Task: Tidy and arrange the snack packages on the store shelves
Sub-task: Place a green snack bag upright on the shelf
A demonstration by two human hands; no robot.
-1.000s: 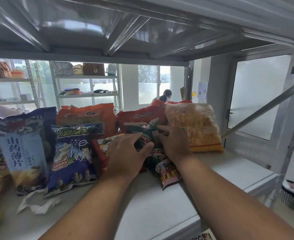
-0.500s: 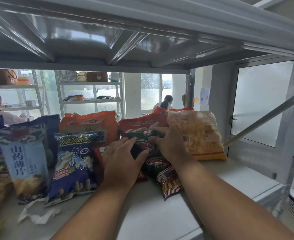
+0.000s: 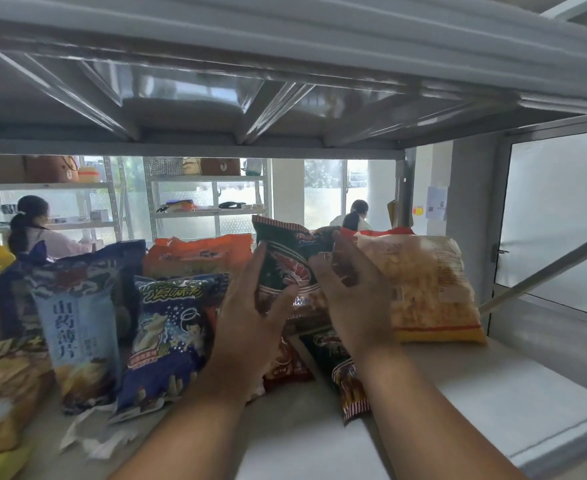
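Observation:
I hold a dark green and red snack bag (image 3: 287,261) upright above the shelf (image 3: 475,393), between both hands. My left hand (image 3: 247,323) grips its left edge, thumb across the front. On the right side, my right hand (image 3: 352,303) grips the bag, fingers over its top corner. A second bag of the same kind (image 3: 342,372) lies flat below my right wrist. A clear yellow snack bag (image 3: 430,289) stands just to the right. An orange bag (image 3: 195,254), a dark blue bag (image 3: 167,337) and a navy and pale blue bag (image 3: 74,323) stand to the left.
A bread-coloured bag (image 3: 5,393) sits at the far left, with crumpled white paper (image 3: 91,434) in front. The upper shelf's underside (image 3: 285,98) hangs low overhead. A slanted brace (image 3: 544,268) crosses at the right. People work at racks beyond.
The dark green bag has come up from lying among the packages to upright in both hands. My hands rose and moved apart to its sides.

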